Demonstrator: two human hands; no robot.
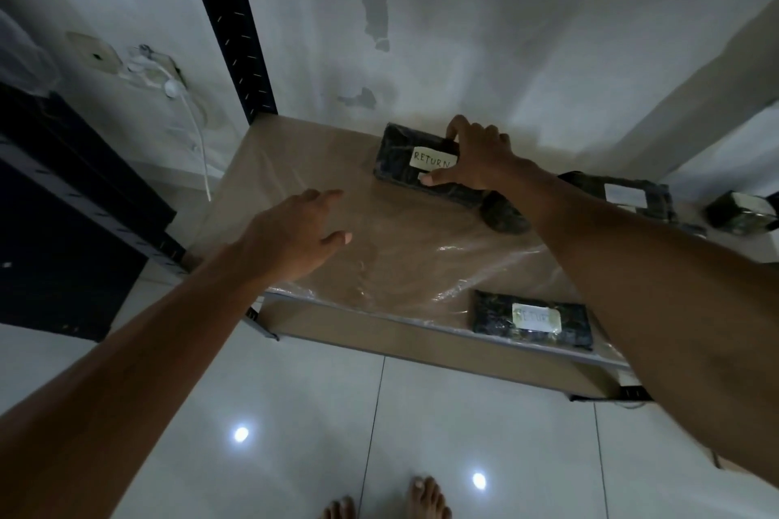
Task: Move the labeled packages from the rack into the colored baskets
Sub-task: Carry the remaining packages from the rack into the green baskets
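A dark wrapped package (400,156) with a white label reading RETURN lies at the back of the rack shelf (295,164). My right hand (476,156) grips its right end, fingers over the far edge and thumb on the near edge. My left hand (291,232) hovers over the bare shelf to the left with its fingers loosely spread, holding nothing. A second labeled dark package (533,318) lies near the shelf's front edge, partly behind my right forearm. Further dark packages (624,194) (740,215) sit at the right. No baskets are in view.
The shelf is covered in clear plastic film. A black rack upright (229,21) rises at the back left, with a white wall behind. A dark cabinet (63,198) stands to the left. A white cable (198,139) hangs from a wall socket. My bare feet (425,497) stand on the tiled floor.
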